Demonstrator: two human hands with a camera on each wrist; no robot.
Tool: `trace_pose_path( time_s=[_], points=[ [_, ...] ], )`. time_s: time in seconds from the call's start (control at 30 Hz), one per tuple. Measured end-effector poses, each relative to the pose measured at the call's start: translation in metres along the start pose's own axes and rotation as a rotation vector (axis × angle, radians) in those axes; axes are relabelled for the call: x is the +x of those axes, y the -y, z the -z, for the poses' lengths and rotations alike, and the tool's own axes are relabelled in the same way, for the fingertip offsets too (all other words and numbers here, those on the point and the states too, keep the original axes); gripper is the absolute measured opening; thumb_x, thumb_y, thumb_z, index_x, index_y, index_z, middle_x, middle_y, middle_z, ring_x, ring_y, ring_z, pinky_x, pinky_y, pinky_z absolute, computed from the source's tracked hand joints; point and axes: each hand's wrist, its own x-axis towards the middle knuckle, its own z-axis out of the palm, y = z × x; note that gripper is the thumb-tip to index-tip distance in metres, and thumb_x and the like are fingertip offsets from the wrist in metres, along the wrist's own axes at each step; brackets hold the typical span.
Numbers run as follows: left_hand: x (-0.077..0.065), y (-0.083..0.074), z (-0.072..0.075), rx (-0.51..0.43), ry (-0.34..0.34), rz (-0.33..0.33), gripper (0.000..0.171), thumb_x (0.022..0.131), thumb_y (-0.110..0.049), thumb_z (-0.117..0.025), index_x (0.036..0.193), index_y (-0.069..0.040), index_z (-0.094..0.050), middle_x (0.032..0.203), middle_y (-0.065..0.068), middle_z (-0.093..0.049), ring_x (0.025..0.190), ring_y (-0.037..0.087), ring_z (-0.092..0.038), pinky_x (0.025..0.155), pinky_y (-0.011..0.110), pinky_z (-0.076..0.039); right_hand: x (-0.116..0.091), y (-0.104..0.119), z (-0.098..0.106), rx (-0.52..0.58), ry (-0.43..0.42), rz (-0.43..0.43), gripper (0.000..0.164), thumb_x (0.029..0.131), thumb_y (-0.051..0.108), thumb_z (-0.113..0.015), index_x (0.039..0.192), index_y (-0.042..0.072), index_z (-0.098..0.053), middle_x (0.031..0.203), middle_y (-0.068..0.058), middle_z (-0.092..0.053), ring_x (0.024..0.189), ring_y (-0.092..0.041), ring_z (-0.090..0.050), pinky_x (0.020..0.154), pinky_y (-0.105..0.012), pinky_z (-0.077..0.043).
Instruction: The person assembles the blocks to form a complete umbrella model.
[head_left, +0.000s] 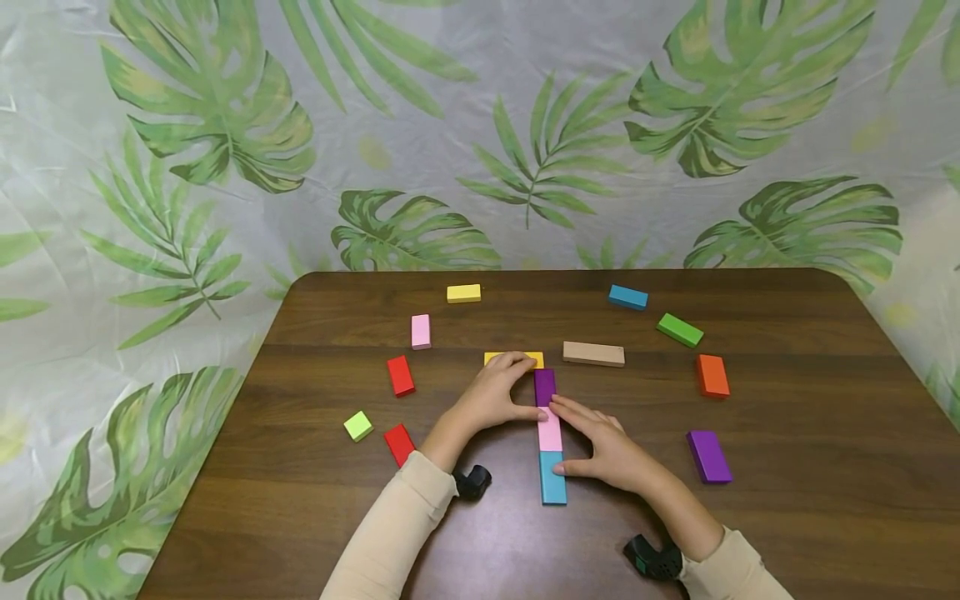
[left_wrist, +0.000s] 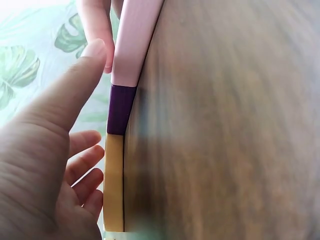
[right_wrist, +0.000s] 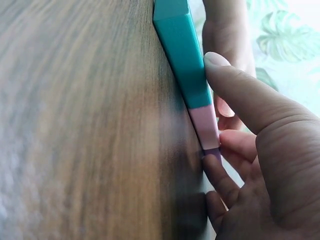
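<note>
So there's a short row of blocks on the dark wood counter point(head_left: 262, 517), and both hands are on it; nearest the person lies the teal block point(head_left: 552, 490), then the pink block point(head_left: 550, 437), then the dark purple block point(head_left: 544, 386), all butted end to end; the yellow block point(left_wrist: 114, 182) sits crosswise at the far end, its right end meeting the purple one; the left hand point(head_left: 492, 398) has a loose, wide grip, fingertips at the yellow block and thumb at the pink one near the purple joint; the right hand point(head_left: 613, 452) is spread too, thumb on the teal block, fingertips along the right side near the pink-purple joint; neither grip is closed around anything, tbh; just right of the yellow one is a tan plank point(head_left: 593, 354); further right, well apart, are an orange brick point(head_left: 713, 376) and a violet brick point(head_left: 709, 457); over on the left there's a lime cube point(head_left: 358, 426), plus a red brick point(head_left: 400, 444) partly behind the left sleeve point(head_left: 405, 517).
</note>
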Motion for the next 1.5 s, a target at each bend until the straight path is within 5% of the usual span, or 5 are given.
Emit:
trace_pose_path(
  time_s=[0.57, 0.87, 1.2, 1.5],
  points=[
    [0.0, 0.003, -0.004, -0.003, -0.017, 0.009, 0.079, 0.066, -0.057, -0.07, 0.127, -0.01, -0.051, 0.128, 0.003, -0.043, 0.12, 0.019, -0.035, 0.1, 0.034, -0.027, 0.0, 0.001, 0.0, 0.017, -0.023, 0.008, 0.077, 0.075, 0.041, -0.07, 0.138, 0.01, -0.036, 0.143, -0.006, -0.03, 0.127, -0.028, -0.029, 0.093, -0.063, -0.017],
    [0.001, 0.003, -0.005, -0.018, -0.02, 0.009, 0.079, 0.065, -0.055, -0.072, 0.126, -0.01, -0.051, 0.127, 0.002, -0.043, 0.12, 0.018, -0.035, 0.1, 0.033, -0.027, 0.001, 0.012, 0.009, 0.193, -0.062, -0.026, 0.073, 0.079, 0.035, -0.068, 0.14, 0.013, -0.033, 0.143, -0.004, -0.027, 0.129, -0.027, -0.024, 0.096, -0.058, -0.023],
    [0.0, 0.005, -0.006, -0.031, -0.02, 0.02, 0.077, 0.065, -0.054, -0.073, 0.125, -0.012, -0.052, 0.127, 0.002, -0.043, 0.12, 0.018, -0.035, 0.1, 0.034, -0.027, 0.006, 0.04, 0.033, 0.185, -0.195, -0.021, 0.067, 0.079, 0.015, -0.069, 0.137, 0.005, -0.035, 0.138, -0.013, -0.034, 0.126, -0.033, -0.029, 0.096, -0.057, -0.023],
    [0.0, 0.004, -0.005, -0.045, -0.007, 0.043, 0.079, 0.064, -0.056, -0.072, 0.127, -0.013, -0.05, 0.128, 0.0, -0.042, 0.121, 0.018, -0.034, 0.099, 0.034, -0.027, 0.013, 0.011, 0.044, 0.098, -0.359, -0.031, 0.07, 0.075, 0.024, -0.073, 0.136, 0.015, -0.04, 0.135, -0.006, -0.041, 0.124, -0.028, -0.034, 0.096, -0.055, -0.026]
  ],
)
